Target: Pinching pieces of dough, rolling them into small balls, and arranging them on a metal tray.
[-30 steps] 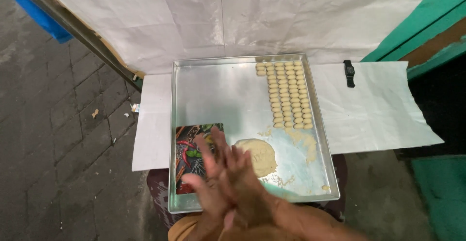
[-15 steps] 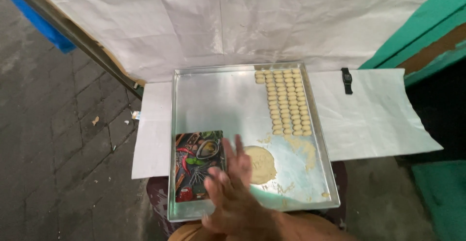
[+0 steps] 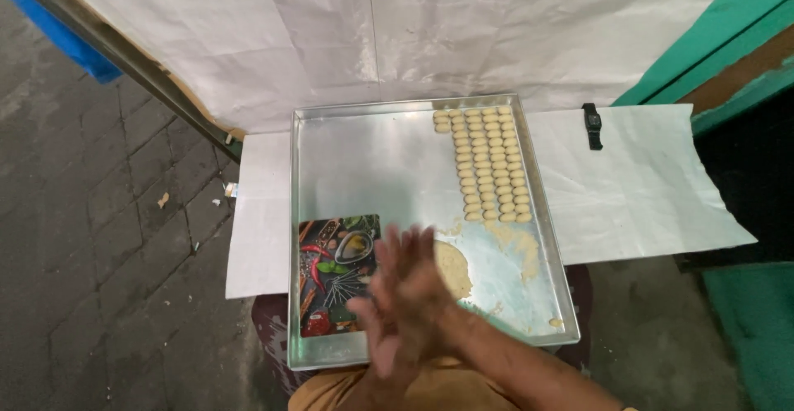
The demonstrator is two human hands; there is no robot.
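Both hands pressed palm to palm, fingers straight, blurred, above a metal tray on white paper; grey paving lies left, a green frame right

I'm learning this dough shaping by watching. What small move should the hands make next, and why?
Probably carry the piece across and set it at the near end of the rows of small dough pieces. The hands are pressed palm to palm above the tray, seemingly rolling, though blur hides what lies between them. The rows stop short of the flattened dough.
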